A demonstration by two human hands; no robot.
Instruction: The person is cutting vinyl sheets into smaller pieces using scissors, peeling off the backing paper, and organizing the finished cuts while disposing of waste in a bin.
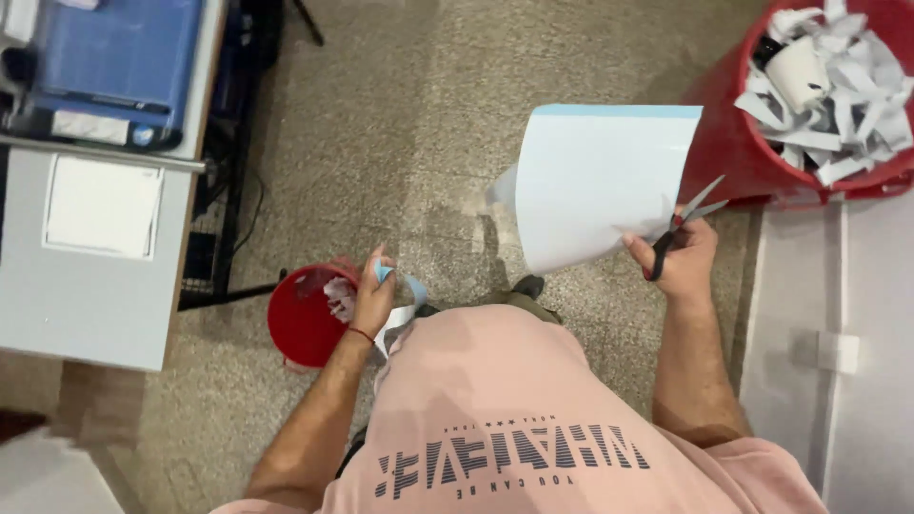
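Underfoot, the speckled floor (400,124) fills most of the view, with a grey worktop (95,286) at the left carrying a white sheet (103,207) and a blue machine (114,57). At the upper right stands a large red bin (733,143), heaped with white paper offcuts (838,86). A smaller red bucket (303,324) sits on the floor near the person's left side, with a few scraps inside.

The big white sheet with a pale blue top edge (600,181) hangs in the air in front of the body, held at its lower right corner by the right hand (684,262). That hand is closed around both the sheet and the black-handled scissors (684,224), whose blades point up and to the right, just beside the paper's edge. The left hand (373,295) is lowered just beside the small bucket, its fingers pinching small cut strips of paper (395,295), white with a touch of blue.

The likely trouble lies in the right hand doing two jobs at once. With one corner pinched alongside the scissor handles, the sheet could crease or slip free, and the partly parted blades so close to the edge could nick it. The strips in the left hand sit at the bucket's rim rather than squarely over it, so they could flutter onto the floor instead.
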